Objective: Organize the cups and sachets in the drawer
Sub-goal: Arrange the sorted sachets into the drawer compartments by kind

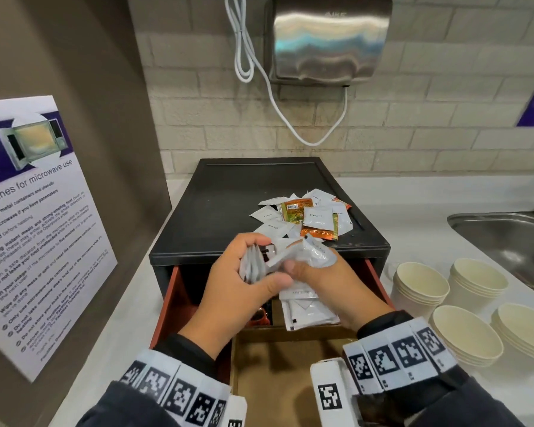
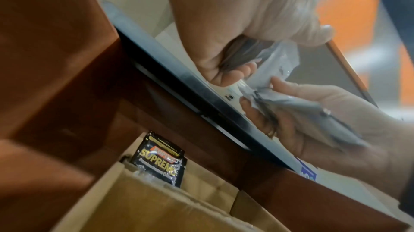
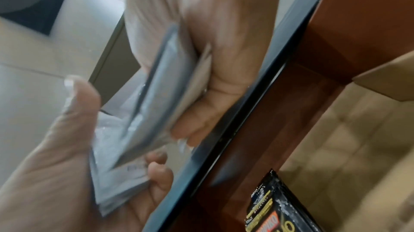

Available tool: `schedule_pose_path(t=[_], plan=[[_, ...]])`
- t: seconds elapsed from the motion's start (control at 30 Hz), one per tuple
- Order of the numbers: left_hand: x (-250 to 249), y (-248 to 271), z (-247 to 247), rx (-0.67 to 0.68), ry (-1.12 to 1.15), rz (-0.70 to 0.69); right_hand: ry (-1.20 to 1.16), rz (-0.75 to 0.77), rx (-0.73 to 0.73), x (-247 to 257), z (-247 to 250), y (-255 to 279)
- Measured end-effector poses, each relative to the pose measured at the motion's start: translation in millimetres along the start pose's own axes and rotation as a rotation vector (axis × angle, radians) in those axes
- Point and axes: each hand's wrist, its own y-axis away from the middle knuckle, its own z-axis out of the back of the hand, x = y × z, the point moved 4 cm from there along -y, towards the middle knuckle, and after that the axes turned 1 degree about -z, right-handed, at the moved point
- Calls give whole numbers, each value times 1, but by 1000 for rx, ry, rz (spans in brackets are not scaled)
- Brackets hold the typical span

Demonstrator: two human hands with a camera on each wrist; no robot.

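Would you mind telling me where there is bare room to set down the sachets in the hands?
The black box top is bare on its left half, bordered by the loose sachet pile. The front cardboard compartment of the drawer looks bare between the wrists. The counter right of the drawer is crowded with paper cup stacks.

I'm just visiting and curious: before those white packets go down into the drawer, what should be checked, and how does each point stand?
1. Left hand grips its white sachets: ok.
2. Right hand grips its own bunch: ok.
3. Drawer pulled open: ok.
4. Free room in the cardboard compartment: ok.
5. Top of the black box cleared of loose sachets: not ok.
6. Paper cups put away: not ok, they stand on the counter.
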Motion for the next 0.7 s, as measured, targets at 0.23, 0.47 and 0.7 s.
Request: schedule_pose_path(t=[0.23, 0.47, 0.7], plan=[[3, 3, -6, 40, -157, -96, 178, -199, 232, -16, -3, 2], [5, -2, 3, -115, 26, -59, -64, -194, 270, -21, -4, 4], [17, -10, 20, -245, 416, 149, -222, -92, 161, -8, 6, 7]])
